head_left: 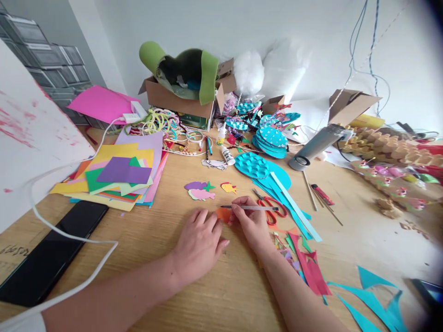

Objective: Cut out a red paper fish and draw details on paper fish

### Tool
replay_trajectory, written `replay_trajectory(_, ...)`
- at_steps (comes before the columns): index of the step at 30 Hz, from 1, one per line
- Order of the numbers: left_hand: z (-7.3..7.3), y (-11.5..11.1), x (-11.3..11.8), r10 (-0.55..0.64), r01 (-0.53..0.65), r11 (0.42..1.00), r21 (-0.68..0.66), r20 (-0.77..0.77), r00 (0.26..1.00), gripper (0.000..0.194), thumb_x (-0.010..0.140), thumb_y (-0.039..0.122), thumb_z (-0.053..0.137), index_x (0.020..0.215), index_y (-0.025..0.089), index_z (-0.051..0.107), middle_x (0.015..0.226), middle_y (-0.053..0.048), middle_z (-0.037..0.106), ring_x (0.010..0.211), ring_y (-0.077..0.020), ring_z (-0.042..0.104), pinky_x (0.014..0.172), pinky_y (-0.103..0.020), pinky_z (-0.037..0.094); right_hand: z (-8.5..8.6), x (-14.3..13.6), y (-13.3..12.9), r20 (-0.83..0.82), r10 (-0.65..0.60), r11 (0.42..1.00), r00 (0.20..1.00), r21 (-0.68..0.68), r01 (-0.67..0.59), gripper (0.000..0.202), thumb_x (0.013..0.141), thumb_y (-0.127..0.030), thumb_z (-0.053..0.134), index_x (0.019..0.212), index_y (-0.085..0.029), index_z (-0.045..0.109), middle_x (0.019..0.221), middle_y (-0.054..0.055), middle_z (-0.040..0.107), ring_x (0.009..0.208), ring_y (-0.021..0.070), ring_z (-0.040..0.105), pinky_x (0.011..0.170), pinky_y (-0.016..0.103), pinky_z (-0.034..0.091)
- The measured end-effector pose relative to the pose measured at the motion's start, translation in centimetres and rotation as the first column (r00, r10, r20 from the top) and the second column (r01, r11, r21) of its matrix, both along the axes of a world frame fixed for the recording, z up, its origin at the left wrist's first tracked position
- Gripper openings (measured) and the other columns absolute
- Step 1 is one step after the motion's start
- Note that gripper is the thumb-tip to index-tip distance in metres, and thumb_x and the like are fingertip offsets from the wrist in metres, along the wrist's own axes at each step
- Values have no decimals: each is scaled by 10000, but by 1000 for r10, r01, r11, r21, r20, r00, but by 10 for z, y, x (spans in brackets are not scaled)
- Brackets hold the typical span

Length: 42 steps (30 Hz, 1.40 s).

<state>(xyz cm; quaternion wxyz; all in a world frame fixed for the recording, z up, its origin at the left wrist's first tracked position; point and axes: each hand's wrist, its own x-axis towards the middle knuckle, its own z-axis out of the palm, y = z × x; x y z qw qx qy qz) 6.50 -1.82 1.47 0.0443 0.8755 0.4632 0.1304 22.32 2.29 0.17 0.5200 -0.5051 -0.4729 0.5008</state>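
Observation:
My right hand is closed round a slim pen, which lies nearly level with its tip to the left. Beneath the fingertips is a small orange paper piece. My left hand rests on the table at the paper's left edge, palm down, fingers stretched out. Just beyond are paper fish cutouts: a pink and green one, a purple one and a yellow one with red. Red-handled scissors lie right beside my right hand.
Stacked colored paper and a black phone lie left, crossed by a white cable. Blue strips, paper scraps and a steel flask are right. A cardboard box stands behind.

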Motion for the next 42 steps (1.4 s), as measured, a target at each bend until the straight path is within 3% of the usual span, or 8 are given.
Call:
replay_trajectory(3, -1, 0, 0, 12, -12, 1000, -11, 3, 1000, 408, 901, 395, 535, 1220, 143, 558, 1095, -96, 593, 1037, -279, 478, 914, -453, 411, 0, 0, 0, 62, -1, 1000, 998, -6, 1, 244, 755, -376, 696, 745, -198, 529, 517, -45, 561, 424, 119, 538, 434, 228, 427)
replay_trajectory(11, -2, 2, -1, 37, -36, 999, -36, 36, 999, 335, 891, 366, 550, 1172, 186, 579, 1106, -95, 562, 1045, -277, 472, 907, -449, 417, 0, 1, 1, 103, -92, 996, 990, 2, 92, 232, 742, -355, 695, 728, -197, 525, 541, -46, 554, 392, 105, 501, 380, 217, 395)
replay_trajectory(22, -1, 4, -4, 87, -79, 993, -90, 97, 991, 254, 896, 309, 540, 1120, 226, 626, 1026, -85, 530, 1002, -265, 459, 882, -457, 424, -3, 0, 1, 116, -12, 999, 993, -47, 18, 277, 748, -382, 700, 709, -211, 485, 463, -56, 542, 345, 101, 472, 346, 196, 343)
replay_trajectory(28, -1, 4, -5, 85, -77, 994, -78, 111, 990, 242, 898, 282, 532, 1113, 232, 631, 1093, -89, 535, 1037, -272, 452, 901, -468, 417, -3, 1, 2, 134, 2, 998, 991, -57, 5, 280, 759, -404, 690, 726, -211, 490, 470, -54, 558, 350, 103, 479, 352, 197, 359)
replay_trajectory(37, -2, 2, -5, 84, -80, 995, -56, 70, 994, 287, 898, 314, 538, 1154, 220, 627, 1092, -101, 534, 1049, -284, 454, 903, -477, 417, -3, 1, 2, 181, 13, 998, 983, -58, -3, 264, 773, -385, 678, 727, -203, 492, 446, -60, 535, 331, 97, 459, 332, 188, 326)
replay_trajectory(42, -2, 0, -3, 47, -47, 999, -24, 10, 999, 358, 898, 327, 537, 1219, 175, 587, 1160, -109, 555, 1094, -296, 441, 940, -480, 394, -1, 1, 0, 155, -57, 998, 986, 8, 56, 297, 781, -429, 677, 709, -216, 484, 461, -49, 542, 356, 113, 475, 363, 220, 358)
